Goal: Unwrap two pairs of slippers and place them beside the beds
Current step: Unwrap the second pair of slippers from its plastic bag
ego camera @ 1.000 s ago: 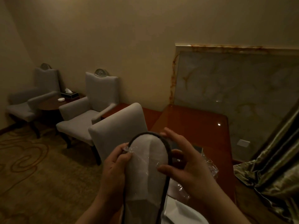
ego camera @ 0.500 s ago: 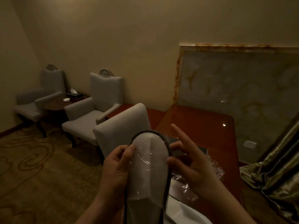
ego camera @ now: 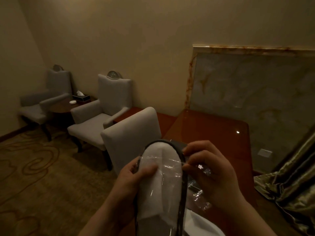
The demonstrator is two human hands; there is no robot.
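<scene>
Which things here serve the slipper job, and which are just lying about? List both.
For the job:
- white fabric slipper with dark trim
- clear plastic wrap on it
- left hand, gripping the slipper
- right hand, pinching the wrap

Just lying about:
- grey upholstered armchairs
- dark tissue box on the round side table
- glossy reddish wooden desk
- green satin curtain

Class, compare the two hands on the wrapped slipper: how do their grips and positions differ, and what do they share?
1. The left hand lies on the slipper with its thumb flat on the white upper; the right hand pinches at the dark edge.
2. The left hand sits lower on the slipper's left side; the right hand reaches higher on its right.
Shared: both are bare and touch the clear plastic wrap.
</scene>
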